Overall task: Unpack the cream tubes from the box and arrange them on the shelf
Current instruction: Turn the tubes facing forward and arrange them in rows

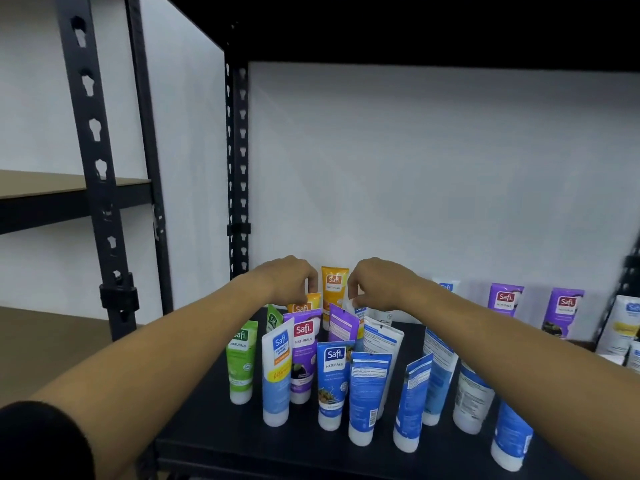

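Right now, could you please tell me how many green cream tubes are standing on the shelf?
2. One green tube stands at the cluster's front left; the second green tube is behind it, partly covered. Others may be hidden.

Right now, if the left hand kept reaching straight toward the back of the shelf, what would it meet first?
Probably the tall orange tube standing just beyond and to the right of the left hand, whose fingers pinch a shorter orange tube. Behind that is only the white back wall; depth is hard to judge.
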Demonstrator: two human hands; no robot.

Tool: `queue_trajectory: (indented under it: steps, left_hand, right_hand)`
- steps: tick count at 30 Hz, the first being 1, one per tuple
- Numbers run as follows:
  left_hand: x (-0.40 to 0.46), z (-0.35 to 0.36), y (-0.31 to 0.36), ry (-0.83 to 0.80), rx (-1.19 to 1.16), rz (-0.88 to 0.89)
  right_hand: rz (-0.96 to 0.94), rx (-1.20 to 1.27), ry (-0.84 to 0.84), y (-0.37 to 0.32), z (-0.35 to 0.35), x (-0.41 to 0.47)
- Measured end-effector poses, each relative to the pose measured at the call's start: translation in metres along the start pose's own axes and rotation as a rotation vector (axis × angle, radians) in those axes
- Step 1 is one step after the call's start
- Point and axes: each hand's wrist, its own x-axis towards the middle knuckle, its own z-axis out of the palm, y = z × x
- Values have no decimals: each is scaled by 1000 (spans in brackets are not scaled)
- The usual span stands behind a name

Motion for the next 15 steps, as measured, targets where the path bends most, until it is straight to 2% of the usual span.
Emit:
queue_trajectory:
  steps: [7,15]
  left_hand:
    - [-2,-8,-12,72,34,10]
    - [1,-37,-41,286,97,-46]
  right_hand:
    - [26,1,-60,1,6,7]
    - [29,-28,-27,-5,-21,33]
